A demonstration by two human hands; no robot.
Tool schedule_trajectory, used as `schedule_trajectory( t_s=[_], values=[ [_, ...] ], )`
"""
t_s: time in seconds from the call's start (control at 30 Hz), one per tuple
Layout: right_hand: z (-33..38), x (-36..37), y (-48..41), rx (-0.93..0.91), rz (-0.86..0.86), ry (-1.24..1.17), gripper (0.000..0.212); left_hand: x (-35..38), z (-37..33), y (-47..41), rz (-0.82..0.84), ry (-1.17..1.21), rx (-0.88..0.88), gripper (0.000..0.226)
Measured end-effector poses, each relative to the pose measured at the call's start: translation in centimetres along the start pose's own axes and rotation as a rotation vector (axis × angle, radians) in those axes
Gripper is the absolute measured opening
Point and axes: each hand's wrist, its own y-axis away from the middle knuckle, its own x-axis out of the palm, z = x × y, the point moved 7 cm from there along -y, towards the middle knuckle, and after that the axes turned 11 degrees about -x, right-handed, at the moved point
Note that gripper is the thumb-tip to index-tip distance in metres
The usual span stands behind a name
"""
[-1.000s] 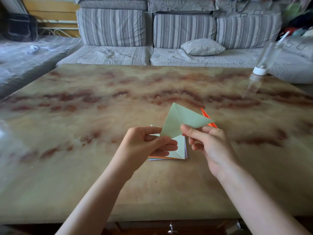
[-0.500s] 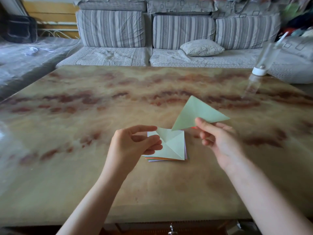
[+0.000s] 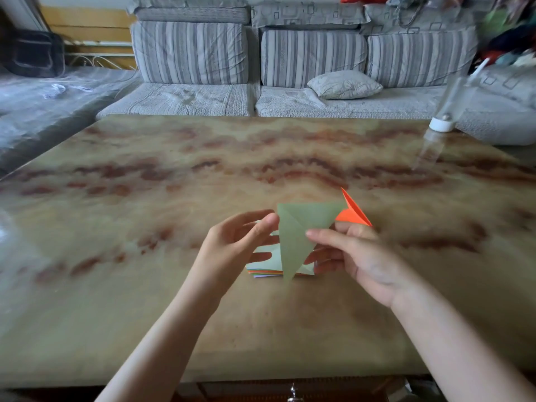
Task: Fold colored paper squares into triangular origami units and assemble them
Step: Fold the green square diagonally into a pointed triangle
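Green paper, judged to be midway through being folded into a triangular unit, is held in the air, pinched by the right hand: the thumb is laid across the near face and the fingers are hidden behind. From that pinch the sheet spreads up and to the left, and its long point hangs below, over the stack of coloured squares on the table. The left hand is brought to the upper left corner with thumb and forefinger curled close. Whether the corner is actually clamped cannot be told. For the fold to be made well, the free corner should be taken firmly by the left hand, and the edges matched before any crease is pressed. The crease is then best run outward from the middle. Support on the table would likely give a sharper line than work in the air. An orange unit is seen just beyond the right fingers.
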Motion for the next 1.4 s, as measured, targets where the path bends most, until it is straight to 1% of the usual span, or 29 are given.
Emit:
schedule_trajectory(
  t_s=[0.07, 0.13, 0.2, 0.23, 0.3, 0.33, 0.4, 0.47, 0.53, 0.57, 0.6, 0.67, 0.7, 0.8, 0.93, 1.07, 1.17, 1.27, 1.3, 1.4],
  values=[
    [0.2, 0.7, 0.1, -0.019, 0.063, 0.082, 0.012, 0.2, -0.1, -0.1, 0.011, 0.003, 0.005, 0.043],
    [0.4, 1.0, 0.2, -0.049, 0.099, 0.16, 0.012, 0.4, 0.0, -0.4, 0.019, -0.026, 0.008, 0.032],
    [0.6, 1.3, 0.2, -0.074, 0.118, 0.189, 0.013, 0.6, 0.2, -0.5, 0.029, -0.018, 0.0, 0.018],
    [0.7, 1.3, 0.2, -0.085, 0.108, 0.187, 0.014, 0.6, 0.4, -0.6, 0.028, -0.002, -0.005, 0.015],
    [0.6, 0.9, 0.0, -0.107, 0.029, 0.165, 0.022, 0.3, 0.7, -0.8, 0.007, 0.029, -0.018, 0.013],
    [0.7, 0.7, 0.0, -0.129, -0.015, 0.147, 0.023, 0.1, 0.8, -0.8, -0.006, 0.044, -0.02, 0.013],
    [1.3, 0.6, -0.1, -0.214, -0.049, 0.134, 0.018, -0.3, 0.8, -0.8, -0.02, 0.075, -0.018, 0.013],
    [1.9, 0.9, 0.0, -0.292, -0.005, 0.192, 0.025, -0.4, 0.8, -0.8, -0.008, 0.127, -0.025, 0.015],
    [2.1, 1.6, 0.2, -0.31, 0.075, 0.242, 0.034, -0.3, 0.8, -0.8, 0.011, 0.159, -0.032, 0.019],
    [2.1, 1.9, 0.3, -0.31, 0.101, 0.247, 0.035, -0.3, 0.9, -0.8, 0.017, 0.17, -0.037, 0.02],
    [2.2, 2.0, 0.3, -0.314, 0.11, 0.247, 0.032, -0.2, 0.9, -0.8, 0.024, 0.183, -0.043, 0.02],
    [2.2, 1.9, 0.2, -0.304, 0.099, 0.213, 0.015, 0.0, 1.0, -0.8, 0.045, 0.199, -0.05, 0.018],
    [2.0, 1.7, 0.1, -0.291, 0.082, 0.193, 0.012, 0.1, 0.9, -0.7, 0.056, 0.201, -0.05, 0.016],
    [1.6, 0.8, -0.2, -0.276, -0.011, 0.154, 0.026, 0.6, 0.9, -0.4, 0.096, 0.176, -0.053, 0.014],
    [1.3, 0.0, -0.4, -0.271, -0.136, 0.046, 0.021, 1.3, 0.9, 0.0, 0.138, 0.095, -0.059, 0.021],
    [1.3, -0.3, -0.4, -0.274, -0.169, 0.009, 0.019, 1.1, 0.6, -0.1, 0.064, 0.032, -0.042, 0.026],
    [1.4, 0.1, -0.4, -0.277, -0.127, 0.022, 0.018, 1.0, 0.3, -0.1, 0.029, 0.049, -0.028, 0.028],
    [1.5, 0.9, -0.3, -0.278, -0.043, 0.076, 0.014, 0.8, -0.2, 0.0, 0.031, 0.133, 0.004, 0.039],
    [1.6, 1.2, -0.2, -0.281, -0.018, 0.094, 0.013, 0.8, -0.5, 0.0, 0.032, 0.146, 0.027, 0.039],
    [1.8, 1.5, 0.0, -0.291, -0.003, 0.116, 0.012, 0.5, -1.0, 0.2, 0.022, 0.183, 0.092, 0.028]
  ],
)
